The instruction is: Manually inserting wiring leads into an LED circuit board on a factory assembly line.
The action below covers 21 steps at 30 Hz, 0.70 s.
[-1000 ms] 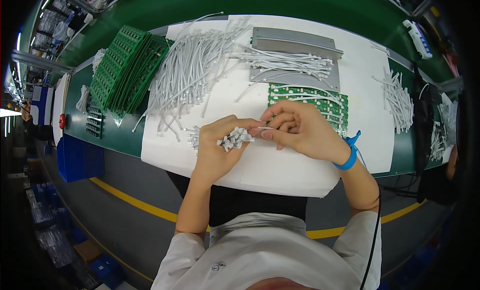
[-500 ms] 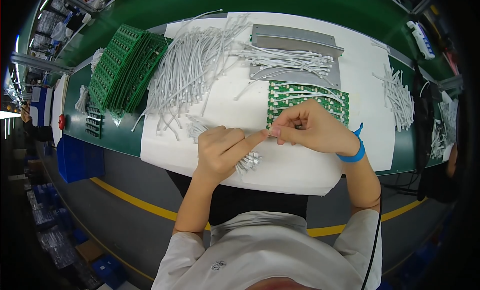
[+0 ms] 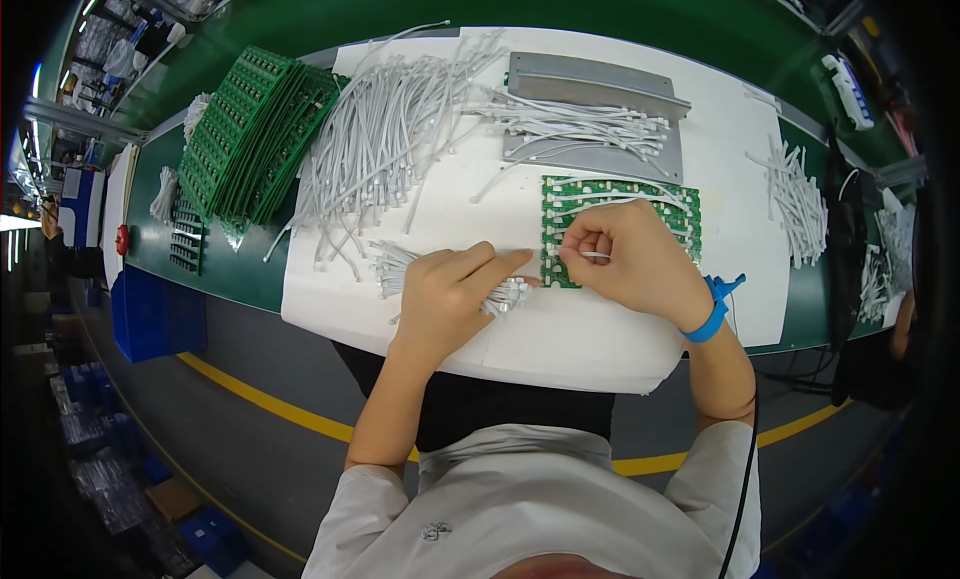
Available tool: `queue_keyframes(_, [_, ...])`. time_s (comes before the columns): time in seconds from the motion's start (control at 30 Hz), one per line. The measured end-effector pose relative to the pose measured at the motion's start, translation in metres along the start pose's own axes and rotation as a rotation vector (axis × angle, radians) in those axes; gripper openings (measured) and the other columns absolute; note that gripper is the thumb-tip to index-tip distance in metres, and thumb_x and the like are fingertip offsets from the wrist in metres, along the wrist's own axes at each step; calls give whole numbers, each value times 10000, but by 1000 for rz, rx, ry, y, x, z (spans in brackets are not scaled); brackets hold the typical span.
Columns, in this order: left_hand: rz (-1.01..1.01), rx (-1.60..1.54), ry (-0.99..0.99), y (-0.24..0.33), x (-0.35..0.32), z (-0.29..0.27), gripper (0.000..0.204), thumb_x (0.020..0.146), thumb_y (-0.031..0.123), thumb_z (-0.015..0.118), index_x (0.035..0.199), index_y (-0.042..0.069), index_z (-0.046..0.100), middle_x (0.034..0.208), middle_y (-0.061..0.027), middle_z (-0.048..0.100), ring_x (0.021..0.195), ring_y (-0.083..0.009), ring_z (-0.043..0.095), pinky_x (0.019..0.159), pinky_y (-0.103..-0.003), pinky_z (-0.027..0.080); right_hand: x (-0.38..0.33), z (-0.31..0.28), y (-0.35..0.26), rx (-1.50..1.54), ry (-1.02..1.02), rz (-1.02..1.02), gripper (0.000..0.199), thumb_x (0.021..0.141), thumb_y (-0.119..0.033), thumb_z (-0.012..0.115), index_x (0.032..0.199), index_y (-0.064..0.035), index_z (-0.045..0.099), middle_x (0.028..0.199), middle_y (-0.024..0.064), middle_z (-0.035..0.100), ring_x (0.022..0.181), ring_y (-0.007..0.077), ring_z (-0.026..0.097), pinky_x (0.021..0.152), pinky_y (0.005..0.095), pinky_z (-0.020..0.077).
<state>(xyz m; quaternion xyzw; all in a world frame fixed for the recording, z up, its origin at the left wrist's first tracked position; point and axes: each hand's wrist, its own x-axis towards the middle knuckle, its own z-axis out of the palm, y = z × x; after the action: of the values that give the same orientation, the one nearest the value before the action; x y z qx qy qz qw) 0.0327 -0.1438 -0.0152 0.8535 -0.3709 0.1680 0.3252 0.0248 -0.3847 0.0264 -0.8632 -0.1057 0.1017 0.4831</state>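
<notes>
My left hand (image 3: pixel 445 299) is closed around a bundle of short white cables (image 3: pixel 511 296), its index finger stretched out toward the right. Connector ends of the bundle stick out on both sides of that hand. My right hand (image 3: pixel 640 259), with a blue wrist strap (image 3: pixel 712 314), pinches a white cable (image 3: pixel 597 255); most of it is hidden by the fingers. That hand is over a green circuit board panel (image 3: pixel 552 229) with rows of small white connectors. Several white cables lie across the panel's upper part. Whether the pinched cable touches the board I cannot tell.
Behind the panel, a grey metal fixture (image 3: pixel 595 74) has white cables (image 3: pixel 590 124) lying over it. A large heap of white cables (image 3: pixel 375 129) is left of it, beside stacked green boards (image 3: pixel 245 139). More cables (image 3: pixel 797 204) lie at right on the white paper (image 3: pixel 745 169).
My right hand has parted from the left fingertips and moved right, over the board, with a cable in it. The left hand has stayed nearly in place with the bundle.
</notes>
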Motion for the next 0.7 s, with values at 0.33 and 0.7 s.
queue_keyframes(0.33, [-35,-32,-113,6,3,4,368,695,242,906,1032,124,814,661,-16,530,524,-194,539,503,-326,424,-3,2,3,-30,2,73,131,751,-80,762,760,44,723,646,150,676,577,204,668,600,295,532])
queue_keyframes(0.7, [-41,-53,-92,6,0,7,349,665,213,902,994,126,826,639,-14,489,527,-202,539,504,-340,412,-8,5,3,81,-55,166,108,846,-50,756,862,56,737,701,31,654,624,71,555,594,232,475])
